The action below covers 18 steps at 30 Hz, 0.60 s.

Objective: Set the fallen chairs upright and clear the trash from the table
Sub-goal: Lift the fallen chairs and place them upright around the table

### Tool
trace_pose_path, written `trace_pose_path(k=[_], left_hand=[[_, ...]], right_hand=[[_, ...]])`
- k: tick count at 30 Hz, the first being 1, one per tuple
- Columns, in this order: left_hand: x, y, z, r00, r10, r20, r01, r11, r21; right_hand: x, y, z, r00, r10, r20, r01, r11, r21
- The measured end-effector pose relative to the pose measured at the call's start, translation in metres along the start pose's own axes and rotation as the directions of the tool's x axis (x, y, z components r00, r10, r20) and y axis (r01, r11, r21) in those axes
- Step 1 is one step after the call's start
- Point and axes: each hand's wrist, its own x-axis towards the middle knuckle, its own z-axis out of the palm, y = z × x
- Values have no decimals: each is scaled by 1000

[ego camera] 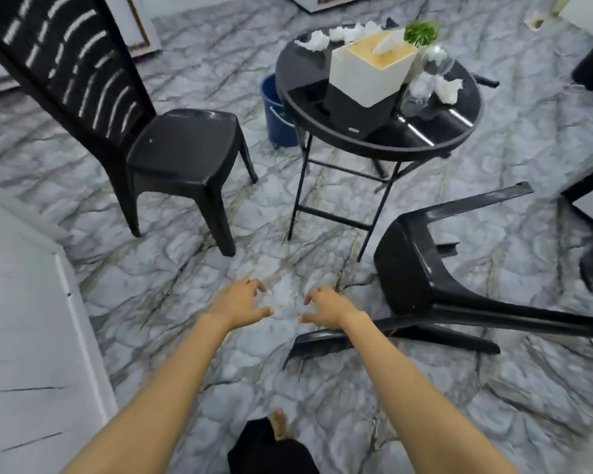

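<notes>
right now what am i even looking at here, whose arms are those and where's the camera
The camera sits on a person's head, looking forward and down, so the bare arms are theirs. The left hand and right hand are open and empty, stretched out above the marble floor. One black chair stands upright; another chair lies tipped over on the right. The round black table holds a tissue box, crumpled tissues and some clear glassware. A blue bucket stands behind the table.
</notes>
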Motion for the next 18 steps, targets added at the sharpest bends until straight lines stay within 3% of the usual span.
trace_pose_path(k=[12,16,18], left_hand=[[11,-44,170,993,-103,-57,84,960,-267],[39,-68,240,989,-97,-114,31,877,-479],[57,-80,275,989,-83,-118,-8,785,-620]], right_hand=[[56,46,96,981,-193,25,195,965,-175],[95,66,127,938,-347,-29,333,919,-213],[116,73,144,905,-424,-15,408,880,-243]])
